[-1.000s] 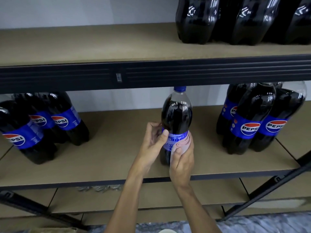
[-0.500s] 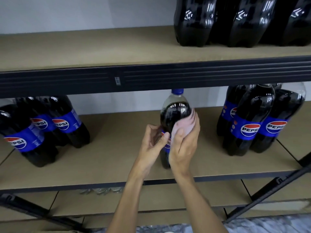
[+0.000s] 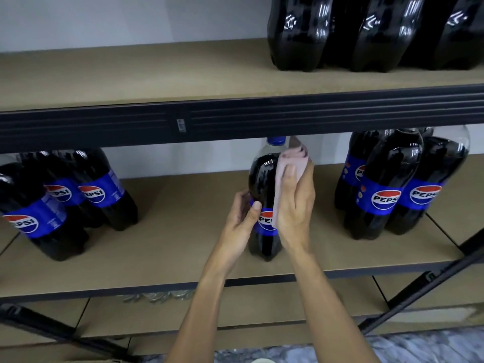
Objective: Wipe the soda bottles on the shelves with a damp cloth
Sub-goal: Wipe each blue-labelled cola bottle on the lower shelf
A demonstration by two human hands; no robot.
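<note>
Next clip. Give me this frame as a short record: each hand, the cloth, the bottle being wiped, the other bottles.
left hand: grips the middle bottle at its label, thumb in front
right hand: holds the pink cloth against that bottle's right side
middle bottle: upright, alone, blue cap, on the middle shelf
pink cloth: reaches up beside the cap
other bottles: left group and right group on the same shelf; upper-shelf bottles above

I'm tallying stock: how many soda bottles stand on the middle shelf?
7 in plain view: left trio, right trio, and the centre bottle gripped by the left hand, with the right hand pressing the cloth on it. More may hide behind each trio.
</note>
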